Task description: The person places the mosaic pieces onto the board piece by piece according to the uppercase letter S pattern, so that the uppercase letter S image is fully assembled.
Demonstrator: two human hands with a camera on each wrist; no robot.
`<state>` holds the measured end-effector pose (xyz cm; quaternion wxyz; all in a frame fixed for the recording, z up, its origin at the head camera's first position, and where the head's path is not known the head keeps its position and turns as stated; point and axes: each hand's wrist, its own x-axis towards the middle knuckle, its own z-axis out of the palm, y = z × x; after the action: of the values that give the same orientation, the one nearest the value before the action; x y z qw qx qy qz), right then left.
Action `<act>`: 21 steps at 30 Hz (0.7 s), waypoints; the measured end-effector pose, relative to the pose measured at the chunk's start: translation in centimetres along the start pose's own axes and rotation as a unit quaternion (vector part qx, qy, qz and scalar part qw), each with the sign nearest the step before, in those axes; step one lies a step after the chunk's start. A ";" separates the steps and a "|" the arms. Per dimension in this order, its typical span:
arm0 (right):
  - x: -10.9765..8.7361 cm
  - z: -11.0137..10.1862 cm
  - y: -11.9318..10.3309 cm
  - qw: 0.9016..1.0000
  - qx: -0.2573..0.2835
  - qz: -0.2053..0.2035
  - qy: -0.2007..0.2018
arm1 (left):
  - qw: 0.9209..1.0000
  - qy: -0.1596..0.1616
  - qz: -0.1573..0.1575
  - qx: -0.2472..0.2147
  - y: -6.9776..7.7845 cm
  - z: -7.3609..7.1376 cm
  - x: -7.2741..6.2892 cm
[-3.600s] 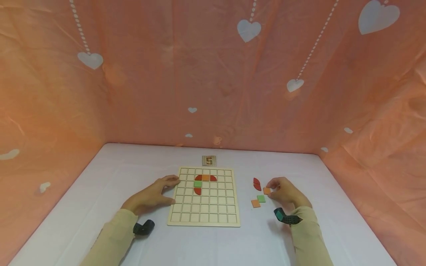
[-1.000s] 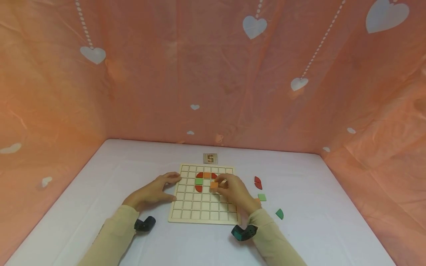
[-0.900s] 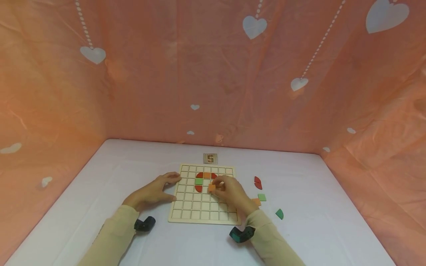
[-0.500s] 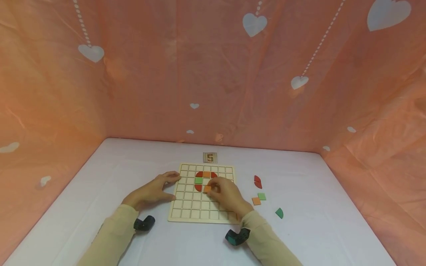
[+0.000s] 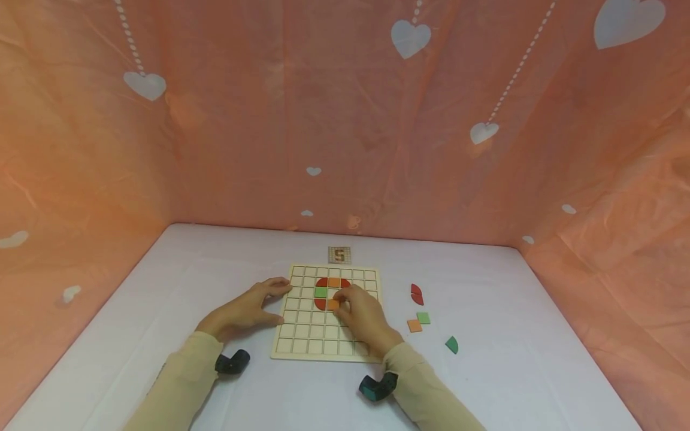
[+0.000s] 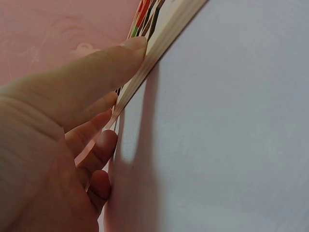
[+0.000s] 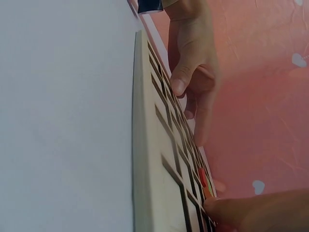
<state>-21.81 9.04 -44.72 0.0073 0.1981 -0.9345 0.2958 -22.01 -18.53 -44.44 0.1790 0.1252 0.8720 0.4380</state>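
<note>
Orange tile (image 5: pixel 332 304) sits by the middle of the gridded board (image 5: pixel 318 358), a touch toward 1 o'clock, with your right grip pinching it between thumb and finger; whether it lies flush, the views do not settle. Nearest you, the board's 6 o'clock rows run partly under your right hand (image 5: pixel 366 320), which reaches in from 4 o'clock: carry that wrist lightly so it cannot drag the board. Out on the worktop (image 5: pixel 302 401), leave alone the green quarter-piece (image 5: pixel 451 345) between 3 and 4 o'clock, then the loose orange square (image 5: pixel 414 325) and loose green square (image 5: pixel 423 318) at 3. At 9 o'clock your left hand (image 5: pixel 248 308) has its grip released, fingers merely touching the rim; gentle, steady pressure there should do. Square the tile to its cell, lower it level, then press its middle, sparing the red quarter (image 5: pixel 320 304) just beside it at 9 o'clock. Farther off come two loose red pieces (image 5: pixel 417 299) between 2 and 3 o'clock, the set green square (image 5: pixel 320 292) near 10:30 from the tile, the red-and-orange row (image 5: pixel 334 282), and lastly the patterned card (image 5: pixel 339 255) at 12 o'clock, worth a glance before letting go.
</note>
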 end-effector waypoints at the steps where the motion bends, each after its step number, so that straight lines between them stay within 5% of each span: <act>1: 0.0 0.0 0.0 1.000 -0.002 -0.001 0.000 | 1.000 0.000 0.002 0.003 0.0 0.0 0.0; 21: -0.3 0.0 -0.1 1.000 0.010 -0.007 -0.012 | 1.000 -0.004 0.006 -0.004 0.1 -0.1 -0.1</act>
<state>-21.51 9.06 -44.72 -0.0041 0.2083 -0.9300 0.3028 -21.95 -18.61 -44.31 0.1802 0.1321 0.8689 0.4418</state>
